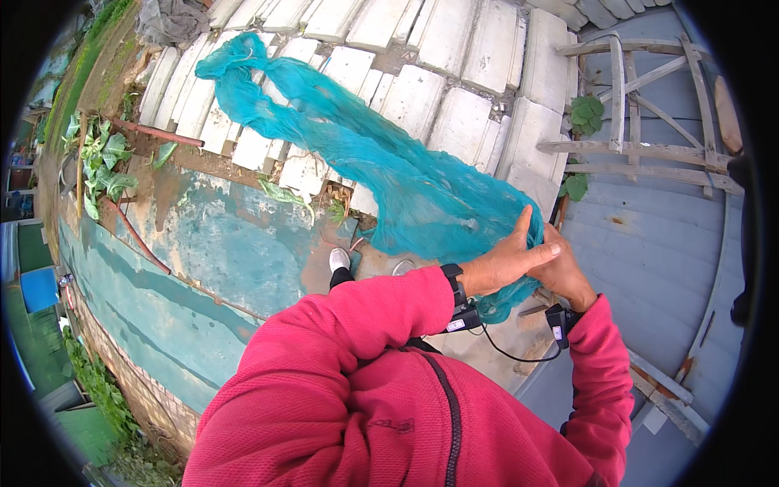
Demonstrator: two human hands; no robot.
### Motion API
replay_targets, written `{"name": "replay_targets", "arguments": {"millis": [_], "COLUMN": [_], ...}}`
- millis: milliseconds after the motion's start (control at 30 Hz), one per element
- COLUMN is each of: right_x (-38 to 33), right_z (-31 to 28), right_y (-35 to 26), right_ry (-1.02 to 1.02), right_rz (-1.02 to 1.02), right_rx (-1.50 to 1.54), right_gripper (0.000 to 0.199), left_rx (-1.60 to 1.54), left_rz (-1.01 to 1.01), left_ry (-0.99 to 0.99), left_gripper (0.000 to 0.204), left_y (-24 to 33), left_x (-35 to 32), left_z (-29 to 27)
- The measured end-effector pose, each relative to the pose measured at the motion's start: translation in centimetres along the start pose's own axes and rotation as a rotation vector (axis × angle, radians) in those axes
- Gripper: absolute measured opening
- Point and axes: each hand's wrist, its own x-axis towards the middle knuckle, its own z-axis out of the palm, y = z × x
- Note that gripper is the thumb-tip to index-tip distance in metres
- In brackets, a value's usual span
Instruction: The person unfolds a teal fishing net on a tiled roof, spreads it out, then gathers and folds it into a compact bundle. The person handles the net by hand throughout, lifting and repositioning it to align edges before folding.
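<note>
A long piece of teal mesh netting [381, 162] stretches from the far left of the white slabs to my hands. At its near right end, the mesh is bunched between my hands. My left hand [501, 261] is closed on the bunched netting, its thumb laid across towards the right hand and its forefinger raised against the mesh. Beside it, my right hand [565, 269] curls round the same end, with some of its fingers hidden behind the left hand and the mesh. A loose fold hangs below the wrists. The far end lies crumpled on the slabs.
White concrete slabs [414, 101] lie in rows ahead. At the right, a wooden frame [633, 150] leans over grey sheeting [649, 243]. Leafy plants [104, 158] and a rusty red pipe [158, 132] are at the left, beside a worn teal surface [219, 235].
</note>
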Motion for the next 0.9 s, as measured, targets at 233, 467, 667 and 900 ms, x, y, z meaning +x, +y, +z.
{"name": "replay_targets", "arguments": {"millis": [233, 467, 667, 900], "right_x": [-3.8, -15.2, -22.0, -27.2], "right_z": [-5.6, -12.2, -15.1, -18.7], "right_y": [2.6, 4.7, 3.5, 7.2], "right_ry": [0.130, 0.278, 0.445, 0.603], "right_rz": [-0.026, 0.145, 0.272, 0.290], "right_rx": [0.020, 0.245, 0.268, 0.251], "right_gripper": [0.031, 0.017, 0.008, 0.030], "left_rx": [0.314, 1.299, 1.603, 1.565], "left_rz": [0.054, 0.245, -0.053, -0.269], "left_ry": [-0.175, 0.280, 0.427, 0.230], "left_gripper": [0.074, 0.070, 0.080, 0.084], "left_y": [0.9, -1.7, -4.9, -11.0], "left_x": [-0.3, -2.2, -0.9, 2.1], "left_z": [-2.2, -14.4, -20.7, -22.0]}}
